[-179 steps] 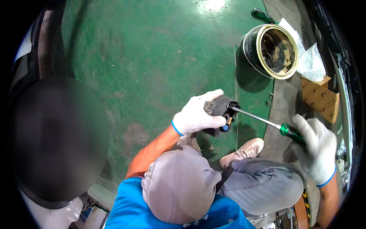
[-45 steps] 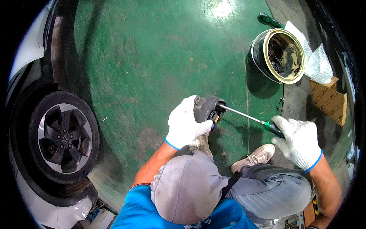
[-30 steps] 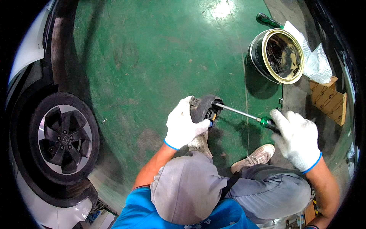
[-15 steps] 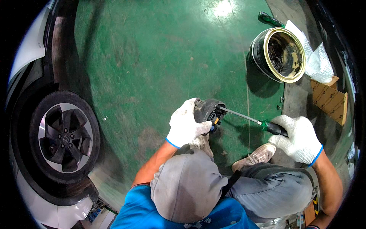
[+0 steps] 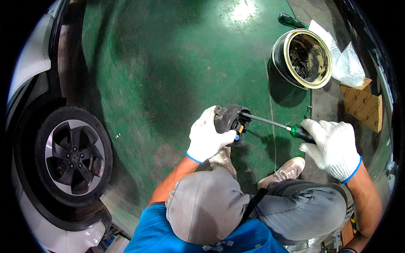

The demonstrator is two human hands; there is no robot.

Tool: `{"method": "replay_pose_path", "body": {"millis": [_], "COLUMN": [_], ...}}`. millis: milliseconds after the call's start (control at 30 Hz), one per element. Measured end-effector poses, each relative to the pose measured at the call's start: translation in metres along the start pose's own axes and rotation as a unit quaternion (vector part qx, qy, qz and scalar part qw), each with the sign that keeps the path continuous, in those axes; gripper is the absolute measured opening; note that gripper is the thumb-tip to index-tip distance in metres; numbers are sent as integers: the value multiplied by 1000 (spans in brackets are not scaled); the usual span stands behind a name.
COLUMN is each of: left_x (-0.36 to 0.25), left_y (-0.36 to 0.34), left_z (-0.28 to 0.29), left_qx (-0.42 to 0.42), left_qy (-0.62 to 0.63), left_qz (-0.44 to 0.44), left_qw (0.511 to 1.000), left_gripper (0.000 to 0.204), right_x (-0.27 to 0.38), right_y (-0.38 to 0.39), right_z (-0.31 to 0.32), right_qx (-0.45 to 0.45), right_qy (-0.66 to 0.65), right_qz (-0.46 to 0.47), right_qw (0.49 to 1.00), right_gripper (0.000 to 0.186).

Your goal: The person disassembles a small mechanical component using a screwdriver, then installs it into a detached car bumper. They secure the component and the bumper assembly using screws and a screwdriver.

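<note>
My left hand [image 5: 207, 138], in a white knit glove, is closed round a dark plastic part [image 5: 225, 119] with a small orange piece and a blue piece on its side. My right hand [image 5: 329, 149], gloved alike, grips the green and black handle of a screwdriver [image 5: 270, 121], whose long metal shaft reaches into a recess near the top right of the part. The exact tip is hard to make out. Both hands are above the green floor [image 5: 177, 76], over my shoes; a grey cap fills the lower middle of the view.
At the left stands a white car with a black-and-silver wheel [image 5: 76, 156]. Upper right are a metal bucket [image 5: 278, 57] with dark contents, a green-handled tool [image 5: 287, 20], silvery wrapping [image 5: 350, 67], an open cardboard box [image 5: 360, 107] and small dark pieces [image 5: 308, 113] on the floor.
Since six seconds ago the part and my left hand have shifted left, and my right fingers have closed further round the handle. In the last second the screwdriver has moved only slightly.
</note>
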State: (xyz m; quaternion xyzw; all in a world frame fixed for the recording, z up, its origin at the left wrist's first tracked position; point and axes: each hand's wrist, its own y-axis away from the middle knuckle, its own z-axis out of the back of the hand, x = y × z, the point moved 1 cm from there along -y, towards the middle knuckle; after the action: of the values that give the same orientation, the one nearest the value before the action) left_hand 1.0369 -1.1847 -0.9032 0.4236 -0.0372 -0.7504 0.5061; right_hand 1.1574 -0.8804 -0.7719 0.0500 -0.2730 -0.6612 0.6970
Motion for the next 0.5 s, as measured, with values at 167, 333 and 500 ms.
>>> {"method": "replay_pose_path", "body": {"millis": [167, 333, 500], "left_x": [1, -2, -6], "left_y": [3, 5, 3], "left_z": [-5, -4, -11], "left_qx": [-8, -51, -93], "left_qy": [-23, -36, 0], "left_qz": [-16, -32, -47], "left_qw": [1000, 998, 995], "left_gripper": [90, 88, 89], "right_x": [-5, -7, -13], "right_y": [-3, -6, 2], "right_z": [1, 4, -3], "right_qx": [37, 70, -14], "right_qy": [-128, -173, -202], "right_qz": [-62, -108, -80], "right_qw": [989, 976, 976], "right_gripper": [40, 37, 39]}}
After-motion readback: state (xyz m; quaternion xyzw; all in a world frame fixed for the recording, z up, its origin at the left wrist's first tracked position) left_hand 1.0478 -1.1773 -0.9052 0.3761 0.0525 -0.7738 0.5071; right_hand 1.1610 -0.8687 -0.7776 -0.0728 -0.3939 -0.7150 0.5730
